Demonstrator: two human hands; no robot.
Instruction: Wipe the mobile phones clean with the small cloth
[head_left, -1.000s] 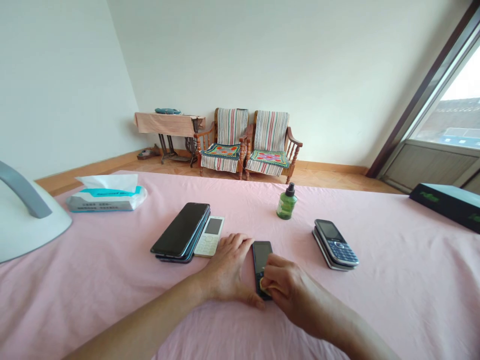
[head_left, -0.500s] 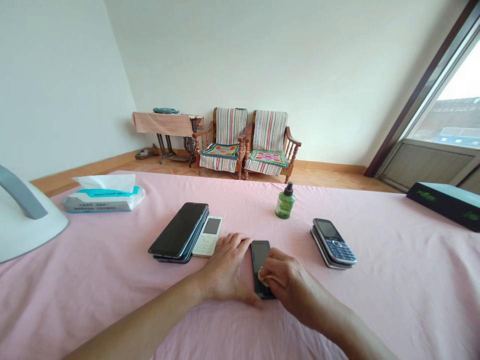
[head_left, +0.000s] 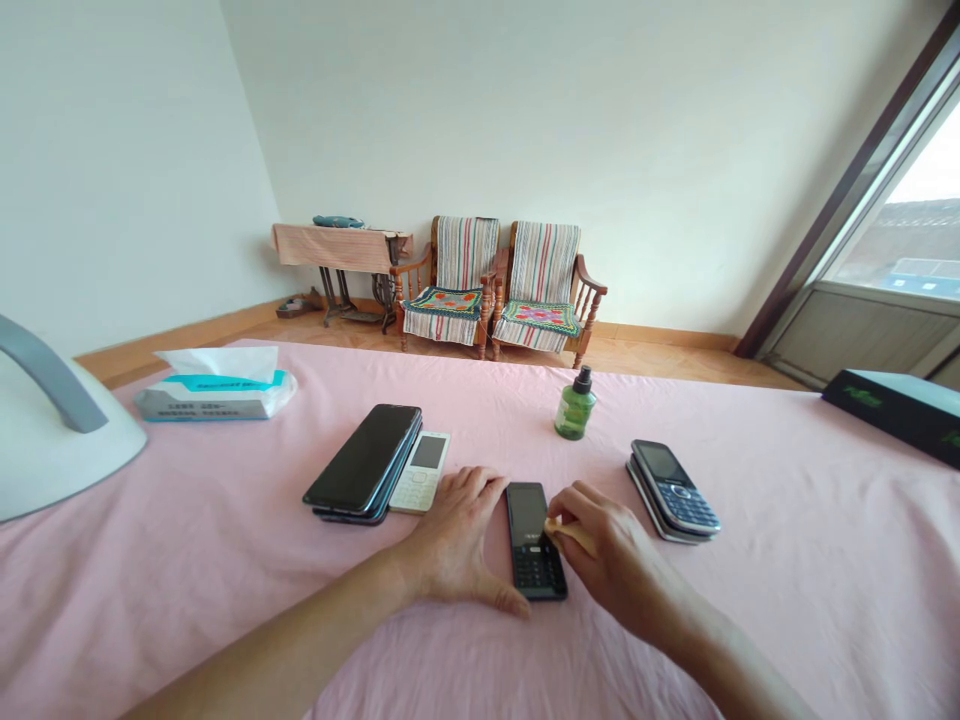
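At lower centre, steady the black phone (head_left: 529, 512) with the open left hand (head_left: 454, 545); wipe with light, even strokes, pale cloth (head_left: 577, 538) pinched in the right hand (head_left: 613, 552).

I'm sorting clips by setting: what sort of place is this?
Probably a room in a home, judging by the two wooden armchairs, the cloth-draped table beside them and the tissue pack.

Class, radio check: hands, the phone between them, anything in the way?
Left hand beside black phone; right hand pinching pale wad at phone's right edge. Phone flat, screen up. Green bottle beyond, not obstructing.
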